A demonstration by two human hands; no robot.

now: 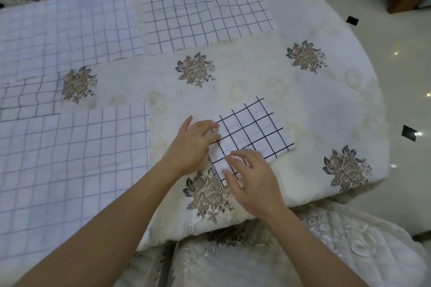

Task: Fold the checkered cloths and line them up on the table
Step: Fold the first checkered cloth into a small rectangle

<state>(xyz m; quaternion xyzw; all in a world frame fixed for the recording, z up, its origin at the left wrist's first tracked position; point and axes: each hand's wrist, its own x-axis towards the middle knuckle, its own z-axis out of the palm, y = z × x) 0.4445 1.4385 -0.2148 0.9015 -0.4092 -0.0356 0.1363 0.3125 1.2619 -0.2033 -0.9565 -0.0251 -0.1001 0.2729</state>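
Observation:
A small folded checkered cloth (254, 133), white with bold black lines, lies on the table in front of me. My left hand (193, 142) rests on its left edge, fingers bent over the fabric. My right hand (251, 179) lies flat on its near left corner, fingers straight and spread. Unfolded checkered cloths lie spread out: one at the near left (70, 170), one at the far left (70, 32), one at the far middle (205, 11), and part of another at the left edge (30, 98).
The round table wears a cream tablecloth (326, 105) embroidered with brown flowers. Its edge curves away on the right, with glossy floor (408, 77) beyond. A quilted chair seat (303, 251) sits below the near edge.

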